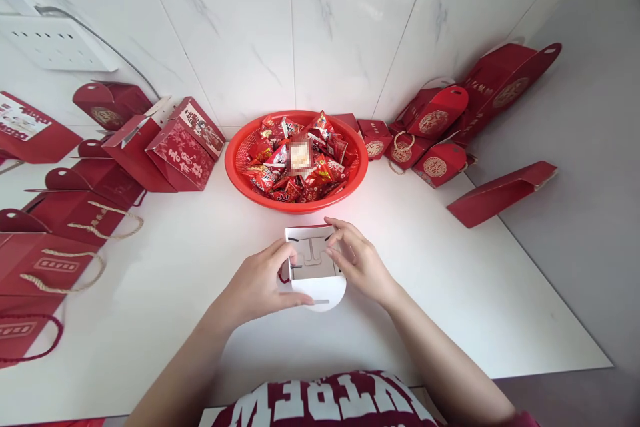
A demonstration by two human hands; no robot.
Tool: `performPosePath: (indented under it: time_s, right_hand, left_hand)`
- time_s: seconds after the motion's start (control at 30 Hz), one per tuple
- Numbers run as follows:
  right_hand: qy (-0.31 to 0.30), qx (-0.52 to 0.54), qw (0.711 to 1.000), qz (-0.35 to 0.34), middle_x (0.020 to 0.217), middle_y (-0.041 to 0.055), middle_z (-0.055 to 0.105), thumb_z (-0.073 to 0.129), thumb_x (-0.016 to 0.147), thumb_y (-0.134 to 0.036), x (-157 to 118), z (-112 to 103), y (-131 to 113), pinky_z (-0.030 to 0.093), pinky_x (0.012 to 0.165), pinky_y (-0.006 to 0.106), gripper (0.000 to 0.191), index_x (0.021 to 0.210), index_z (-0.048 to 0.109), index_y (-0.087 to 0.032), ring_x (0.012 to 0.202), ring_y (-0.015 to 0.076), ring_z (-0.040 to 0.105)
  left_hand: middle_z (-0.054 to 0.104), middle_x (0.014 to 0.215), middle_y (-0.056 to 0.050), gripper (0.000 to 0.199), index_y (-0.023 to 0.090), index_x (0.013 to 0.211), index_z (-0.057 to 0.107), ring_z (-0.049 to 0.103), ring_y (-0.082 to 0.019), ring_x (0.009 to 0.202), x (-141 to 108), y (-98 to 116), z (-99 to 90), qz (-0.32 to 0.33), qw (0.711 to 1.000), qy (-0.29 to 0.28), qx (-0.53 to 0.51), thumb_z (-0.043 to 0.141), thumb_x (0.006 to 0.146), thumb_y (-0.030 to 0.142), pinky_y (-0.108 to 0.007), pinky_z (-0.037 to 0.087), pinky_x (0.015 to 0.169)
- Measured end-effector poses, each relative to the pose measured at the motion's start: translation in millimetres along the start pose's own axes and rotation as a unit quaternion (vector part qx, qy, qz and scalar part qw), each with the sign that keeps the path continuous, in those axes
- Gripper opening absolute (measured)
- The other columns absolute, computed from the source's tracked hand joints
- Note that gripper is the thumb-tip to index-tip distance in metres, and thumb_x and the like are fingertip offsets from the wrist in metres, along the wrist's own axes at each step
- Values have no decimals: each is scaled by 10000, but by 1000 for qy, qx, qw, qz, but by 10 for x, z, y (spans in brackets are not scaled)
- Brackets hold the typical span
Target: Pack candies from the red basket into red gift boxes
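Observation:
A small gift box (318,294) with a white inside faces up, opened, near the front middle of the table. Its near flap is rounded and has a slot, and a bit of red shows along its far edge. My left hand (260,283) grips the left side, thumb on the near flap and fingers at the left wall. At the right wall, my right hand (363,260) has its thumb and bent fingers closed around the edge near the far corner. Just beyond the box stands a red plastic basket (234,177) full of red-wrapped sweets (320,173).
Red gift boxes (183,147) with rope handles line the left side of the white table (425,320). More red boxes (433,121) are stacked at the back right, and one (500,195) leans by the grey side panel. A power strip (57,43) hangs on the tiled wall.

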State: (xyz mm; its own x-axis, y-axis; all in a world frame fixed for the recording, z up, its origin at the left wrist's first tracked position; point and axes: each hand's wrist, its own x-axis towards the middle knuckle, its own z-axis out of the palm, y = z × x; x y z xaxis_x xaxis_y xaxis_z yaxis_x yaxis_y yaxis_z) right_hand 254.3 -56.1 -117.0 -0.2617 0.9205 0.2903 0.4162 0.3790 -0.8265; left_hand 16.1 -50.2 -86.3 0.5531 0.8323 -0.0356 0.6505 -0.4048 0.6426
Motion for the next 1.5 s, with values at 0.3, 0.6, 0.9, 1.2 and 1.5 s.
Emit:
performPosePath:
  time_s: [0.3,0.6,0.9,1.2,1.5]
  right_hand:
    - [-122,-36,991,-36,1473,154,376,798,727,-496,-11,-142,115,391,1113,463,753,1359,475,-242,1373,301,405]
    - [-149,21,986,-71,1359,135,489,664,837,-568,-5,-269,25,434,1043,432,764,1474,376,-258,1230,280,511]
    - [-63,21,995,75,1455,87,492,509,972,-430,2,-94,131,428,1069,424,404,1339,601,-289,1320,255,489]
    - [-126,55,984,109,1098,8,751,467,974,-326,222,-138,-6,511,860,317,312,1098,748,-273,962,218,697]
    - [55,326,928,175,736,43,670,263,931,-707,176,574,433,496,664,309,656,819,645,-185,684,195,621]
  left_hand:
    - [564,1013,-63,488,214,1044,598,580,-209,867,65,-190,163,70,990,88,86,696,756,596,-335,493,764]
    - [280,1499,-174,1009,283,1517,193,339,-349,1390,118,-251,312,124,987,7,-102,793,727,466,-497,394,1097]
    - [269,1511,-183,1252,284,1553,-115,383,-358,1353,112,-260,428,101,984,-17,-148,806,711,384,-517,406,1077]
    - [38,1597,-168,1360,301,1556,-106,145,-422,1466,169,-354,668,130,954,52,-264,870,616,427,-617,234,1164]
    - [364,1476,-120,1372,400,1541,-106,406,-412,1345,247,-485,724,147,938,81,-304,873,585,491,-640,372,1077]
